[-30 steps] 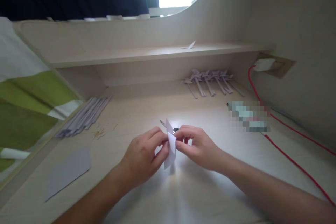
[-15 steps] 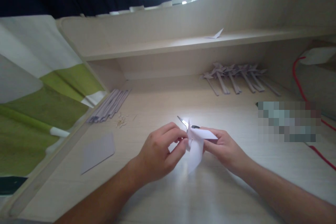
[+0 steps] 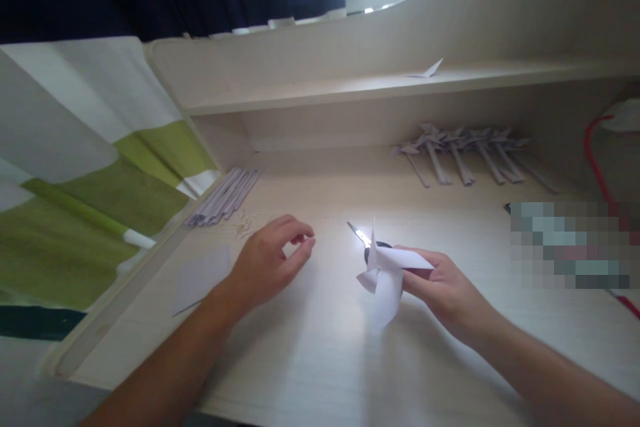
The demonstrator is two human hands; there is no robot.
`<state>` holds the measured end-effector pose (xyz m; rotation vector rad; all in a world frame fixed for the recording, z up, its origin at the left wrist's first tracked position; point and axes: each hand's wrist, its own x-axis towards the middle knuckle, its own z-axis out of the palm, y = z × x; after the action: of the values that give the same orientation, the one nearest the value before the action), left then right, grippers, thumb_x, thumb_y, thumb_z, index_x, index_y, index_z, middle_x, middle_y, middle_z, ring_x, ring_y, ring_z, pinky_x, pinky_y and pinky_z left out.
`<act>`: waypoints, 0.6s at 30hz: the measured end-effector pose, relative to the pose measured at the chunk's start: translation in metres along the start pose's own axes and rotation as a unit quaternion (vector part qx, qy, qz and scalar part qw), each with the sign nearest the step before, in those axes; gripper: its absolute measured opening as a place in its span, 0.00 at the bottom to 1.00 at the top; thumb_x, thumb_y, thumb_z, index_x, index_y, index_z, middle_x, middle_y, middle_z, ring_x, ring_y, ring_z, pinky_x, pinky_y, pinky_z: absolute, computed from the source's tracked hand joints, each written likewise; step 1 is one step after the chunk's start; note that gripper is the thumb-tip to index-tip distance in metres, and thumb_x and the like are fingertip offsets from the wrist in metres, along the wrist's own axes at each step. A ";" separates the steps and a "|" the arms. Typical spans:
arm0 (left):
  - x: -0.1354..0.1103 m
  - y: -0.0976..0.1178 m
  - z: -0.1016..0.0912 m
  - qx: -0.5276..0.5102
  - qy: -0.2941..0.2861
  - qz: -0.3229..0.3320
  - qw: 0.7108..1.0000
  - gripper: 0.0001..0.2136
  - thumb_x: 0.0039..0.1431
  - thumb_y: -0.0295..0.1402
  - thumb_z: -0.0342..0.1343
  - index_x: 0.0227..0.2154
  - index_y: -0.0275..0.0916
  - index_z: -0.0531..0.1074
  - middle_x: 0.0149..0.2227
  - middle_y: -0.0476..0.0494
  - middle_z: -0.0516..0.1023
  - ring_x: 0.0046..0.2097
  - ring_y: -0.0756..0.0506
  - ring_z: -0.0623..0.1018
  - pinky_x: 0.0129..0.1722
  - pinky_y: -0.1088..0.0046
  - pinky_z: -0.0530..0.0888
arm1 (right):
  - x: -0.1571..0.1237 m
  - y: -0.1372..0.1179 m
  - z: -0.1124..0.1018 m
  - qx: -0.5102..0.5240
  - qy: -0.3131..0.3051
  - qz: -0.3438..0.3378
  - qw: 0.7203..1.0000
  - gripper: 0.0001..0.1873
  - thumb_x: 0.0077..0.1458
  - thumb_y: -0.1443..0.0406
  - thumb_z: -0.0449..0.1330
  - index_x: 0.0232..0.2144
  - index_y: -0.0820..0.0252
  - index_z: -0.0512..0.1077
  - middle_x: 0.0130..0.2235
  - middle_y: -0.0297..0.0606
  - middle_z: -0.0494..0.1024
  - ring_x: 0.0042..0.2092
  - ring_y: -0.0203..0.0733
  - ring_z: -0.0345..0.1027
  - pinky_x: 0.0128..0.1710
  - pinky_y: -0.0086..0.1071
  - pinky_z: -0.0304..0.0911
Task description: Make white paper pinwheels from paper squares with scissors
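Observation:
My right hand (image 3: pixel 440 287) is closed on a white paper pinwheel (image 3: pixel 391 290), gripping it by its right side with the curled blades facing left and toward me. A pair of scissors (image 3: pixel 361 235) lies on the desk just behind the pinwheel, blades pointing away to the left, its dark handles partly hidden. My left hand (image 3: pixel 273 267) is apart from the pinwheel, over the desk to its left. Its thumb and forefinger tips meet in a pinch; anything between them is too small to make out. Short thin stick pieces (image 3: pixel 243 223) lie scattered behind this hand.
A square paper sheet (image 3: pixel 203 277) lies beside my left forearm. Rolled paper sticks (image 3: pixel 225 197) are bundled at the back left. Several finished pinwheels on sticks (image 3: pixel 457 150) rest at the back right. A folded paper (image 3: pixel 430 71) sits on the shelf (image 3: pixel 320 95). A red cable (image 3: pixel 595 160) runs at right.
My left hand has let go of the pinwheel's front and moved left toward the stick pieces. My right hand still holds the pinwheel. The view has shifted slightly.

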<state>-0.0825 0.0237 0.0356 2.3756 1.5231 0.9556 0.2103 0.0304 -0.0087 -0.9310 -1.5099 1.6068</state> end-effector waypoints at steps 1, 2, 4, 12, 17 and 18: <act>0.002 -0.013 -0.010 0.043 -0.012 -0.038 0.998 0.06 0.65 0.34 0.58 0.37 0.41 0.79 0.37 0.43 0.81 0.38 0.44 0.78 0.38 0.68 0.73 | 0.000 0.000 0.000 0.000 -0.003 0.001 1.000 0.09 0.60 0.59 0.67 0.38 0.59 0.83 0.40 0.43 0.84 0.42 0.49 0.77 0.43 0.39 0.68; 0.006 -0.028 -0.021 0.094 -0.020 -0.080 0.992 0.08 0.64 0.37 0.58 0.37 0.41 0.80 0.38 0.42 0.83 0.39 0.43 0.79 0.40 0.67 0.74 | -0.001 0.001 0.000 -0.002 -0.006 0.002 1.000 0.09 0.60 0.59 0.67 0.37 0.58 0.82 0.40 0.43 0.84 0.42 0.49 0.77 0.43 0.39 0.68; 0.020 -0.060 -0.042 0.183 -0.028 -0.166 0.968 0.10 0.65 0.38 0.57 0.38 0.41 0.81 0.42 0.41 0.84 0.42 0.41 0.80 0.43 0.65 0.74 | -0.001 0.001 0.001 -0.007 -0.013 0.000 1.000 0.08 0.61 0.59 0.66 0.35 0.58 0.82 0.38 0.41 0.83 0.41 0.49 0.76 0.42 0.39 0.67; 0.088 -0.160 -0.054 0.306 -0.094 -0.327 0.889 0.18 0.68 0.39 0.60 0.57 0.37 0.72 0.56 0.37 0.76 0.52 0.39 0.79 0.50 0.54 0.80 | 0.001 0.000 0.004 -0.052 -0.013 -0.013 0.998 0.14 0.61 0.59 0.64 0.25 0.59 0.74 0.31 0.37 0.76 0.35 0.44 0.68 0.38 0.36 0.61; 0.106 -0.180 -0.029 0.357 -0.096 -0.356 0.858 0.19 0.68 0.39 0.60 0.58 0.37 0.72 0.57 0.36 0.75 0.53 0.39 0.79 0.51 0.53 0.79 | 0.001 -0.007 0.002 -0.052 -0.010 -0.012 0.999 0.13 0.59 0.61 0.63 0.24 0.59 0.72 0.30 0.35 0.72 0.35 0.42 0.66 0.37 0.33 0.59; 0.109 -0.182 -0.026 0.361 -0.095 -0.361 0.855 0.19 0.68 0.39 0.60 0.58 0.37 0.72 0.57 0.36 0.75 0.53 0.38 0.79 0.51 0.53 0.79 | 0.001 -0.009 0.003 -0.054 -0.011 -0.010 0.998 0.12 0.59 0.61 0.62 0.24 0.59 0.72 0.30 0.34 0.72 0.34 0.41 0.66 0.37 0.33 0.59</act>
<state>-0.2057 0.1981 0.0192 1.8063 2.7008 -0.0511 0.2077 0.0307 0.0007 -0.9562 -1.6299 1.5390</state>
